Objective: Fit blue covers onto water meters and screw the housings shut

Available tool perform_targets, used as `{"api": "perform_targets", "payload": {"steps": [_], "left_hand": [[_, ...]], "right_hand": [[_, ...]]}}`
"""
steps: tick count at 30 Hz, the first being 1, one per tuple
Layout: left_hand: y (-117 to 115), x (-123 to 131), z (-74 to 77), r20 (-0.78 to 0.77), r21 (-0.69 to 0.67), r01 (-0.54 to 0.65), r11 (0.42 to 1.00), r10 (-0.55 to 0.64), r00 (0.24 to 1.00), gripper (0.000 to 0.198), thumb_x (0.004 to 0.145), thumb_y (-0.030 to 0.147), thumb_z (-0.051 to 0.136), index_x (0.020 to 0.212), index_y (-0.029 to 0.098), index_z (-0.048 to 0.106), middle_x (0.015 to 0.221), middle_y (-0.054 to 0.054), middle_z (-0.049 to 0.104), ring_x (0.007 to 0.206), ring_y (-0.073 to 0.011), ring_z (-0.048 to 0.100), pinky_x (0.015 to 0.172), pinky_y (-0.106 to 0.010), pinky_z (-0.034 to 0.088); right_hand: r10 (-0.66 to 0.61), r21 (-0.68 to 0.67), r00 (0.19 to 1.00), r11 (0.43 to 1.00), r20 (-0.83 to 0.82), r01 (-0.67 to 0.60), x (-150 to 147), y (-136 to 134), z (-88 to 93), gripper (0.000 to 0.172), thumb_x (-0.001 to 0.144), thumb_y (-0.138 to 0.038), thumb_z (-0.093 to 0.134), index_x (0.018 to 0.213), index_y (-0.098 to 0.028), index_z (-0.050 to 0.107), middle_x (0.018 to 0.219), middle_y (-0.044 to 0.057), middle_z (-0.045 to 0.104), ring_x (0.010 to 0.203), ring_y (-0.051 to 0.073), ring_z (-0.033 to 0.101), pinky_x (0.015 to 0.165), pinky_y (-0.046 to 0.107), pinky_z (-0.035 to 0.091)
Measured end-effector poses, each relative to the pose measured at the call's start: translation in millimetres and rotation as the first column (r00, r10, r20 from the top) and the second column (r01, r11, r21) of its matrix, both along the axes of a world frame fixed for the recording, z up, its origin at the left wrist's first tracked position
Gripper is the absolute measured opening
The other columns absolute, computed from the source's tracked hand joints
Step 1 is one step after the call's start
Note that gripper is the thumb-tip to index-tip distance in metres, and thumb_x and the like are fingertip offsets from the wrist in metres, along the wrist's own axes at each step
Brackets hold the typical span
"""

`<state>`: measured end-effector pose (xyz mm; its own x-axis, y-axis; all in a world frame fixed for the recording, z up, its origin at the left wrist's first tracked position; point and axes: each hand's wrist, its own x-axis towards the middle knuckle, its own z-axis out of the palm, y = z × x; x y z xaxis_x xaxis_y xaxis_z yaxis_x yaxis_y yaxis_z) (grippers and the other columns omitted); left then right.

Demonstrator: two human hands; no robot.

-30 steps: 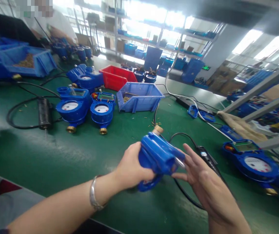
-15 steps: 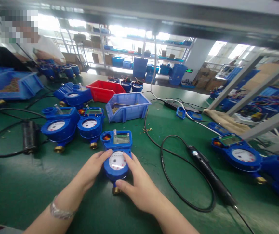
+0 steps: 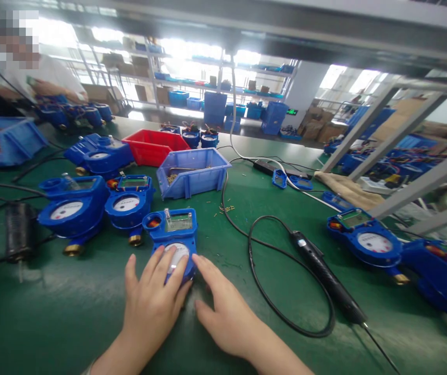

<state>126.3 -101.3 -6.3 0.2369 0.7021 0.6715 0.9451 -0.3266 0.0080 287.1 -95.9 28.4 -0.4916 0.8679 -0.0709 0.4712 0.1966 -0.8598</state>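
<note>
A blue water meter [image 3: 172,232] with a white dial lies face up on the green bench, third in a row with two more meters [image 3: 73,211] [image 3: 127,200] to its left. My left hand [image 3: 151,304] lies flat on the meter's dial with its fingers spread, holding nothing. My right hand [image 3: 225,312] rests open on the bench against the meter's right side, fingers stretched out. A black electric screwdriver [image 3: 327,276] with a looped cable lies to the right of my right hand.
A light blue bin [image 3: 208,177] with small brass screws and a red bin [image 3: 145,151] stand behind the row. More meters [image 3: 364,242] lie at the right. A black tool [image 3: 18,232] lies at the left. Another person [image 3: 47,78] works at the far left.
I set the meter I was holding face up on the bench beside the other two. My left hand then moved onto its dial and my right hand flattened beside it.
</note>
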Motion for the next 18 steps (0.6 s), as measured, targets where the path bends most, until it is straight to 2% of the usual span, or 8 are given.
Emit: {"api": "perform_targets", "payload": {"steps": [4,8,13,18], "left_hand": [[16.8,-4.7,-0.8,-0.108,0.037,-0.041,0.998,0.045,0.993,0.031,0.078,0.024,0.059,0.108,0.017,0.059,0.114,-0.017,0.063,0.104,-0.0341,0.058,0.102,-0.060,0.019],[30.2,-7.2,-1.4,-0.113,0.048,-0.056,0.997,0.061,0.992,0.031,0.079,0.023,0.058,0.109,0.016,0.059,0.113,-0.018,0.063,0.103,-0.0350,0.058,0.100,-0.062,0.020],[45.1,-15.4,-2.0,-0.051,-0.072,-0.097,0.993,0.094,0.994,0.031,0.082,0.022,0.054,0.113,0.016,0.057,0.121,-0.018,0.060,0.111,-0.0362,0.053,0.099,-0.064,0.018],[63.2,-31.7,-4.7,0.019,-0.156,-0.082,0.984,0.086,0.996,0.038,0.082,0.024,0.054,0.120,0.021,0.054,0.125,-0.015,0.057,0.118,-0.0357,0.048,0.100,-0.066,0.015]], "right_hand": [[-0.087,-0.039,0.996,0.995,-0.008,0.087,18.4,-7.9,0.5,0.069,0.074,-0.011,0.048,0.140,-0.019,0.032,0.144,0.006,0.034,0.130,0.021,0.035,0.106,0.042,0.036],[-0.150,-0.087,0.989,0.985,0.015,0.151,35.2,-12.3,4.1,0.064,0.076,-0.015,0.049,0.138,-0.019,0.035,0.138,0.008,0.042,0.123,0.023,0.043,0.100,0.041,0.041],[-0.191,-0.141,0.982,0.972,0.004,0.190,46.6,-12.1,6.6,0.059,0.077,-0.019,0.046,0.135,-0.015,0.038,0.128,0.013,0.049,0.111,0.022,0.051,0.093,0.039,0.045],[-0.190,-0.137,0.982,0.973,0.003,0.188,50.2,-10.9,1.5,0.054,0.078,-0.020,0.045,0.132,-0.016,0.041,0.120,0.012,0.053,0.103,0.022,0.055,0.090,0.039,0.046]]}}
